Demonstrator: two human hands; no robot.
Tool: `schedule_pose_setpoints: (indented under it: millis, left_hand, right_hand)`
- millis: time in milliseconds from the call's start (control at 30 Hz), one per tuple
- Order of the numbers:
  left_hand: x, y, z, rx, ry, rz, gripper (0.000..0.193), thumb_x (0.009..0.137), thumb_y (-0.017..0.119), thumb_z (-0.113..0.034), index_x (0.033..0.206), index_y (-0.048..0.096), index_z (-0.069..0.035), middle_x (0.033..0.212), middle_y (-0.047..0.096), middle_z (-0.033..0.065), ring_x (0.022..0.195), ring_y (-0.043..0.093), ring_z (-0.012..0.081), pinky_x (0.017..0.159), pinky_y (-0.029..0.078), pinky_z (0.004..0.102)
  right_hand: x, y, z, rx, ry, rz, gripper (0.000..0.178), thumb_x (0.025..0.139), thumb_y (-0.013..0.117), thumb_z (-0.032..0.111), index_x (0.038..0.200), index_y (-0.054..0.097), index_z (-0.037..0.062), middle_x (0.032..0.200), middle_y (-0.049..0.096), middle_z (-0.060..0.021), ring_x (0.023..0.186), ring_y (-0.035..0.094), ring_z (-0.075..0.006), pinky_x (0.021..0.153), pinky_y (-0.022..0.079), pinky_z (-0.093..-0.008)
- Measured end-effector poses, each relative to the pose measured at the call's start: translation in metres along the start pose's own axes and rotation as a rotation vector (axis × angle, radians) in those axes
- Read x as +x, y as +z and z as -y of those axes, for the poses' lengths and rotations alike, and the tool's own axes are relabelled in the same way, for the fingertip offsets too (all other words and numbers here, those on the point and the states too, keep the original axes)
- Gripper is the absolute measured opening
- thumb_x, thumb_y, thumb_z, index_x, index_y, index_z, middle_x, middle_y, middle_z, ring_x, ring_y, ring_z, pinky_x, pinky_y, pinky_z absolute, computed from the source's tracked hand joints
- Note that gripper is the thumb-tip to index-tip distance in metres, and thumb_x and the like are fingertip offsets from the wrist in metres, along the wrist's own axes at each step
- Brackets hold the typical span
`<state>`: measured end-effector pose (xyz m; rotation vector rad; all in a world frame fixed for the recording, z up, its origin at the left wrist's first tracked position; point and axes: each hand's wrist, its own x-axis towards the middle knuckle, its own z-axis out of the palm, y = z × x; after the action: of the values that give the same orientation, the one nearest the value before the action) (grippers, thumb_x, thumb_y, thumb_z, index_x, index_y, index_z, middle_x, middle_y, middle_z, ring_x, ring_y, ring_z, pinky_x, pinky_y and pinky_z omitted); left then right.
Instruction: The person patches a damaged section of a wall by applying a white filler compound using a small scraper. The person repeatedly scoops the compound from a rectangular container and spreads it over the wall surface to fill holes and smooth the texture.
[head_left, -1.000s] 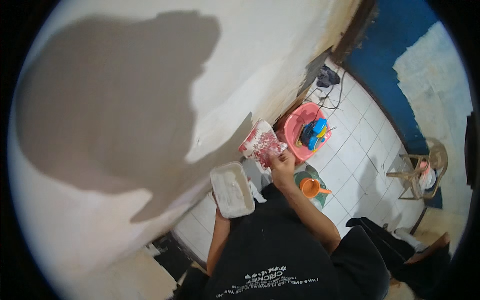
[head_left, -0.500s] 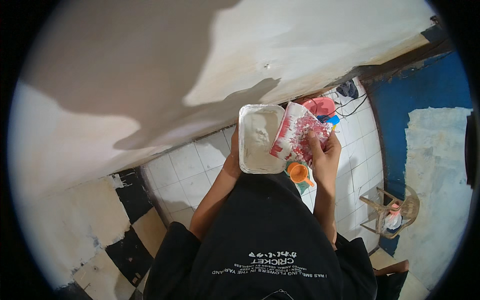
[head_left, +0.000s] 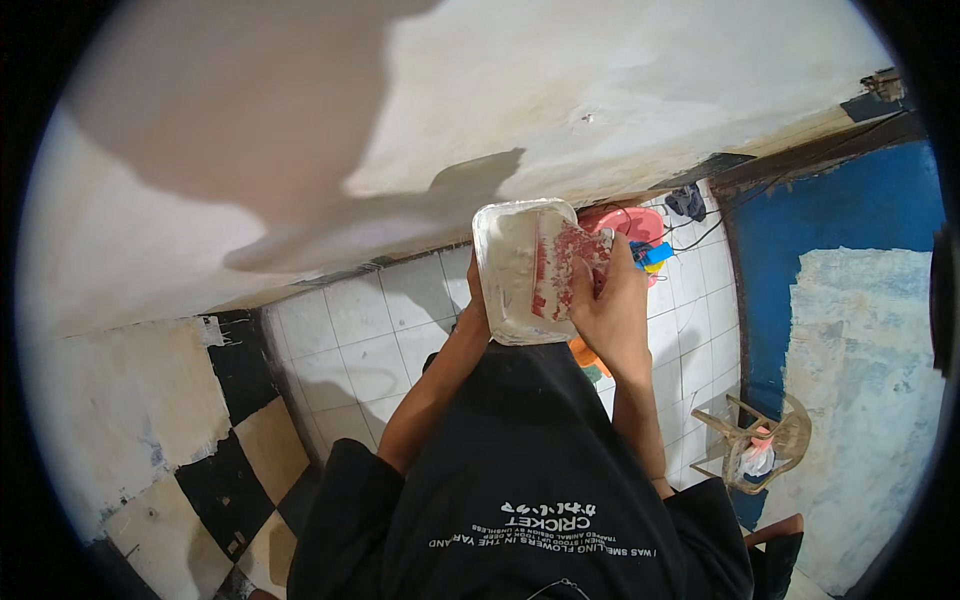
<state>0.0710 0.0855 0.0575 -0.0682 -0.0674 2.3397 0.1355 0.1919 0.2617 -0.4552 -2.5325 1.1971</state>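
Note:
A white rectangular tub [head_left: 484, 262] with pale putty inside is in front of my body. My left hand [head_left: 474, 308] grips its left side, with the fingers mostly hidden under and behind it. My right hand [head_left: 612, 318] is closed on a wide red scraper [head_left: 568, 268] smeared with white putty. The scraper's long edge is inside the tub, over the right half of the putty. My thumb lies across its face.
A patchy white wall [head_left: 480, 100] rises close ahead. On the tiled floor [head_left: 370, 330] are a pink basin [head_left: 640, 222], an orange dipper [head_left: 582, 354] and a dark cloth [head_left: 686, 202]. A chair [head_left: 792, 440] holding a bag stands right, near another person's arm [head_left: 775, 532].
My right hand has brought the scraper leftward, from a tilt over the tub's right rim to inside the tub. The scraper now covers part of the putty.

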Motion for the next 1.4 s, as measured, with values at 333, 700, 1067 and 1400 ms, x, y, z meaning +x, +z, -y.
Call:
schedule_pose_setpoints:
  millis: [333,700,1067,1400]
  left_hand:
    - [-0.009,-0.001,0.005,-0.168,-0.107,-0.077,0.065,0.094,0.036,-0.057,0.137,0.046,-0.008,0.125,0.058,0.0166,0.107,0.062,0.0326,0.092,0.052,0.0509]
    - [-0.005,0.031,0.008,-0.094,0.02,0.073,0.062,0.095,0.037,-0.049,0.137,0.043,-0.005,0.128,0.054,0.0182,0.114,0.057,0.0328,0.096,0.049,0.0494]
    - [-0.002,0.03,0.016,0.094,-0.031,0.065,0.069,0.095,0.035,-0.059,0.138,0.041,-0.005,0.129,0.053,0.0181,0.113,0.057,0.034,0.096,0.049,0.0475]
    - [-0.004,0.032,0.022,0.156,-0.02,-0.022,0.067,0.095,0.035,-0.06,0.135,0.045,-0.007,0.125,0.057,0.0155,0.11,0.058,0.0307,0.095,0.05,0.0443]
  right_hand:
    - [-0.005,-0.023,0.017,0.137,-0.046,-0.059,0.015,0.086,0.057,-0.003,0.099,0.051,-0.0071,0.07,0.064,-0.0104,0.059,0.057,-0.0096,0.051,0.043,-0.0265]
    - [-0.009,0.002,0.001,-0.097,-0.117,0.105,0.017,0.084,0.058,-0.003,0.095,0.046,-0.0055,0.065,0.06,-0.0203,0.053,0.061,-0.0285,0.047,0.043,-0.0334]
    - [-0.017,0.035,-0.018,0.043,0.009,-0.026,0.018,0.086,0.059,0.003,0.099,0.051,-0.0054,0.078,0.066,-0.0224,0.069,0.069,-0.0301,0.06,0.052,-0.0354]
    - [-0.011,0.032,-0.03,-0.117,0.085,0.129,0.02,0.081,0.059,0.001,0.097,0.051,-0.0086,0.078,0.063,-0.0296,0.074,0.064,-0.0449,0.062,0.051,-0.0418]
